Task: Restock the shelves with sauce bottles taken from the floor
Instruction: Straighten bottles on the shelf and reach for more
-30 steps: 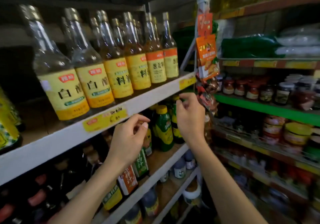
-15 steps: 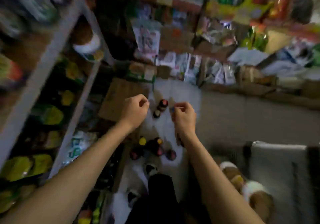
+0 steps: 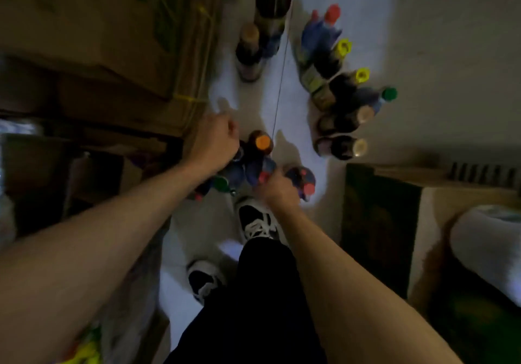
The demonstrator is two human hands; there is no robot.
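Note:
Several dark sauce bottles stand on the pale floor (image 3: 282,87). A near cluster sits in front of my shoes: an orange-capped bottle (image 3: 262,142), a red-capped bottle (image 3: 263,176), a green-capped bottle (image 3: 221,183) and another red-capped bottle (image 3: 306,184). My left hand (image 3: 215,143) hovers with curled fingers just left of the orange cap, over the cluster's edge. My right hand (image 3: 276,190) is down on the red-capped bottle, fingers around its neck. A second row with yellow caps (image 3: 362,74) stands to the right. Two more bottles (image 3: 272,3) stand farther off.
Strapped cardboard boxes (image 3: 112,39) fill the left side, close to the near cluster. A dark box (image 3: 377,222) and a white sack (image 3: 485,245) sit on the right. My shoes (image 3: 255,222) and black trouser leg are directly below the hands.
My view swung from the shelf down to the floor. Both hands dropped from the shelf edge to the near bottle cluster, the right one landing on a red-capped bottle.

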